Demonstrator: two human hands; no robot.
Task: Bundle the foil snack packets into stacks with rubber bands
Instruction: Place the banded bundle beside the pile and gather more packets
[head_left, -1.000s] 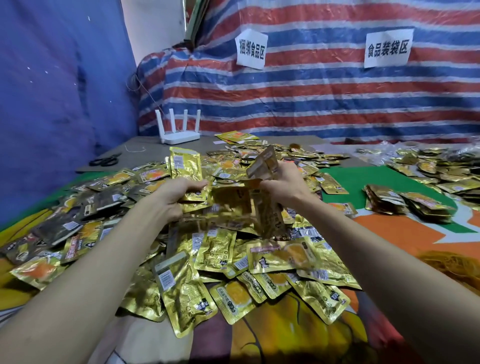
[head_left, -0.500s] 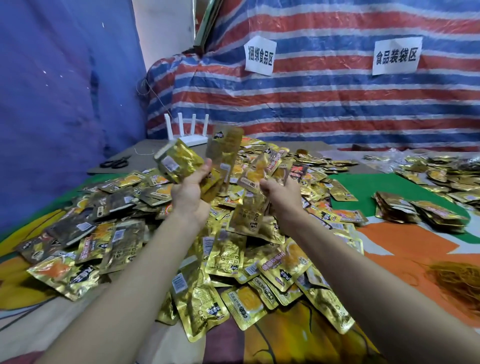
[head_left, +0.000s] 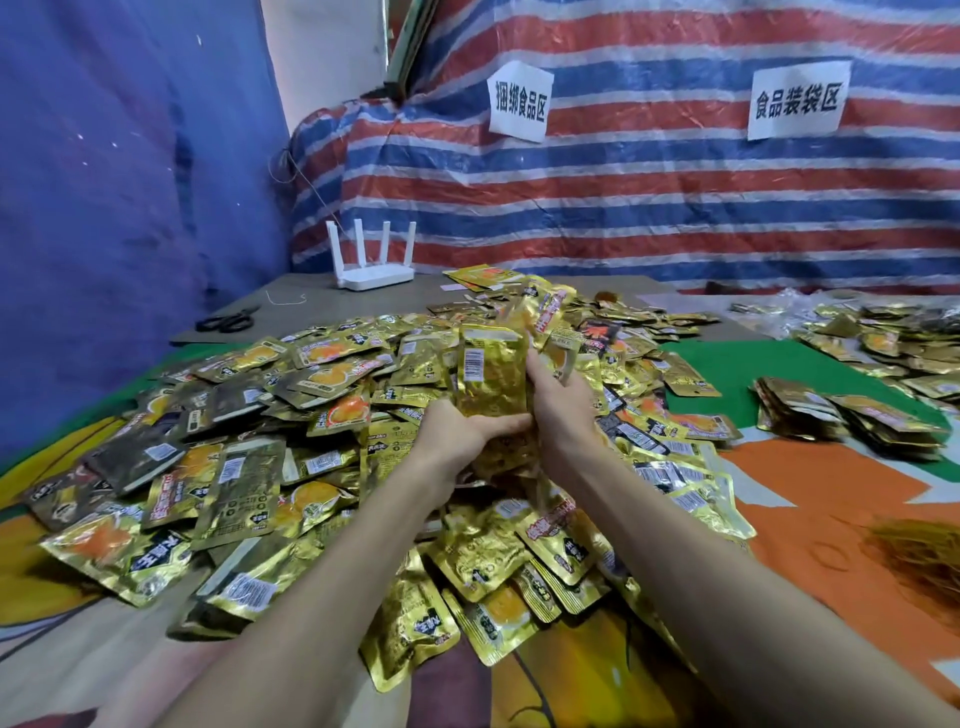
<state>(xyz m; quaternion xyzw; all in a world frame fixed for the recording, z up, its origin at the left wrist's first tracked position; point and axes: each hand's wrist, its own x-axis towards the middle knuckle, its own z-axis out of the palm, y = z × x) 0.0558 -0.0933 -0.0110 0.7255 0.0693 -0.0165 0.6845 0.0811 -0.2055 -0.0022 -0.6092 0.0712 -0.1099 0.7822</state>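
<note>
Left grip (head_left: 467, 431) curls under the lower end of an upright stack of foil packets (head_left: 491, 376), hiding that end. Right grip (head_left: 558, 400) clasps the stack's right edge, its fingers hidden behind the foil. The stack's long axis stands vertical, barcode side toward the camera, above the pile of loose packets (head_left: 311, 415) on the counter (head_left: 363, 306). Packets just behind the stack are blurred. Bundled stacks (head_left: 800, 410) lie well to the right. The heap of rubber bands (head_left: 930, 566) is cut off by the frame edge.
</note>
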